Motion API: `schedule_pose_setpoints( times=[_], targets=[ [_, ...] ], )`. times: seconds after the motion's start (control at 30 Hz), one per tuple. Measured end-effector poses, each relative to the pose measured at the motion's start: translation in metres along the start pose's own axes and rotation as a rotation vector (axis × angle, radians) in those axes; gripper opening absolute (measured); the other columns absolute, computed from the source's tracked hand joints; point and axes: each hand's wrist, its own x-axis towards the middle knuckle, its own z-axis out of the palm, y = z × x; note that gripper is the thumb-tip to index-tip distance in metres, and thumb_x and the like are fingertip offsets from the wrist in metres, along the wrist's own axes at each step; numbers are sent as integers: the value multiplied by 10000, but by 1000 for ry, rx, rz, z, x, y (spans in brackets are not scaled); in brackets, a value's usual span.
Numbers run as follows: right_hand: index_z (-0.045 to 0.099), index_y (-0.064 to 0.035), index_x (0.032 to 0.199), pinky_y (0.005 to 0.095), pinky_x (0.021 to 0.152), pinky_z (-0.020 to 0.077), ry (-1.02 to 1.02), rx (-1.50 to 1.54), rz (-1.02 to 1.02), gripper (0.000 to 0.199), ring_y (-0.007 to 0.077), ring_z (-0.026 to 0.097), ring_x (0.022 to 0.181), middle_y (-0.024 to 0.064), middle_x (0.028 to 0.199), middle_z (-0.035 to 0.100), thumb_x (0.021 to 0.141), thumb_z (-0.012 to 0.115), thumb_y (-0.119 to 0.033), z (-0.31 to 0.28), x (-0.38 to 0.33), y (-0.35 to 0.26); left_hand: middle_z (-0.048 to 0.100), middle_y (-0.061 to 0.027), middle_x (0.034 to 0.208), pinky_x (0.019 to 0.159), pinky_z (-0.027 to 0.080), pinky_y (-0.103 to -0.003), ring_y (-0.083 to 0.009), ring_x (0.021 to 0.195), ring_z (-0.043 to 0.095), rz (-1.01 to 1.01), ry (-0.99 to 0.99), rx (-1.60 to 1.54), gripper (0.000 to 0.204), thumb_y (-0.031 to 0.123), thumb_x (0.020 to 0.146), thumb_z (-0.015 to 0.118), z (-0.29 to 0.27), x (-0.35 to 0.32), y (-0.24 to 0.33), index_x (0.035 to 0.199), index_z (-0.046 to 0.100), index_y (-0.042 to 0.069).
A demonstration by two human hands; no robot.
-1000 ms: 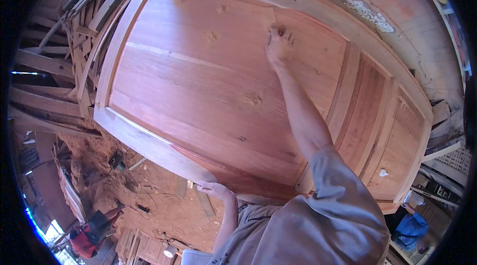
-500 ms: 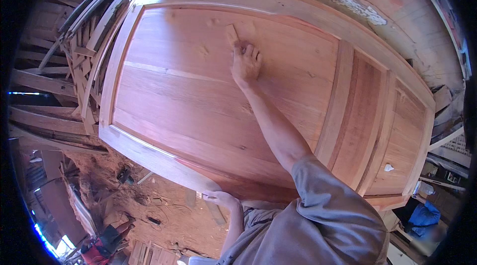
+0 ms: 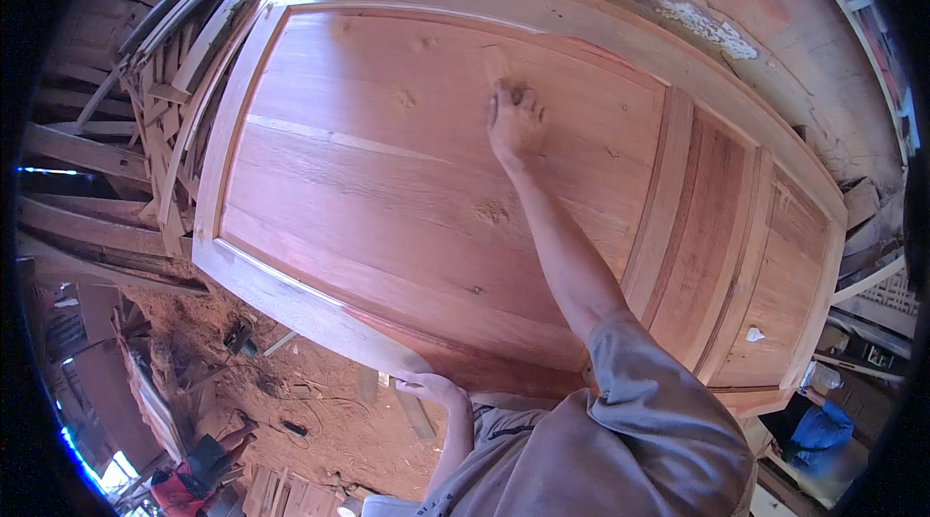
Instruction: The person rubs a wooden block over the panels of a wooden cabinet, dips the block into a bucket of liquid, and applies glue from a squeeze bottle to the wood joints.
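Reddish wooden door (image 3: 407,197) lies before us; our right hand (image 3: 515,118) presses something small, probably sandpaper, on its large panel, mid-rubbing. Left hand (image 3: 426,387) curls closed on the near edge. Next calls for even strokes.

View: we have one, a head-worn fisheye, left of a pair | Facing: down and forward over our own arms onto a wooden door (image 3: 407,188) | Range: close — the door fills most of the frame, edges bowed | Rim: stacked timber (image 3: 126,129) left, sawdust floor (image 3: 291,391) below | Overlap: no second view to compare
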Motion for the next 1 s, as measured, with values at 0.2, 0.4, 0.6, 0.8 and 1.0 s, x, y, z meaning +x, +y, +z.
schedule_pose_setpoints(
  times=[0.2,0.4,0.6,0.8,1.0],
  targets=[
    [639,-191,1214,485,811,446,50,86,91,341,356,586,936,180,993,608,922,549,-342,-7,-8,25,376,-327,1403,1091,343,-439,-401,1273,422,33,9,89,563,388,1060,305,-6,7,-13,1378,340,-76],
    [610,-181,1265,513,881,460,16,298,178,355,372,580,1010,181,1105,612,946,534,-318,-24,2,76,383,-328,1398,1082,351,-447,-407,1261,435,33,51,120,582,400,1056,313,-5,-5,8,1382,341,-82],
    [594,-169,1279,526,924,444,-116,112,191,369,400,535,1110,204,1167,590,960,502,-329,-16,5,72,353,-329,1434,1109,329,-443,-423,1311,396,62,44,165,612,396,1056,300,-1,-13,20,1414,305,-100],
    [607,-181,1247,505,917,451,-94,86,68,340,382,550,1080,196,1169,586,955,509,-326,15,11,17,358,-330,1428,1112,325,-443,-420,1305,402,98,56,157,611,396,1056,299,-4,1,1,1404,315,-106],
    [606,-172,1244,515,867,471,-165,221,63,336,387,577,1033,222,1176,581,947,530,-309,5,12,12,378,-333,1407,1103,334,-450,-423,1283,418,61,33,113,596,390,1057,302,0,-9,14,1389,335,-103]
  ],
)
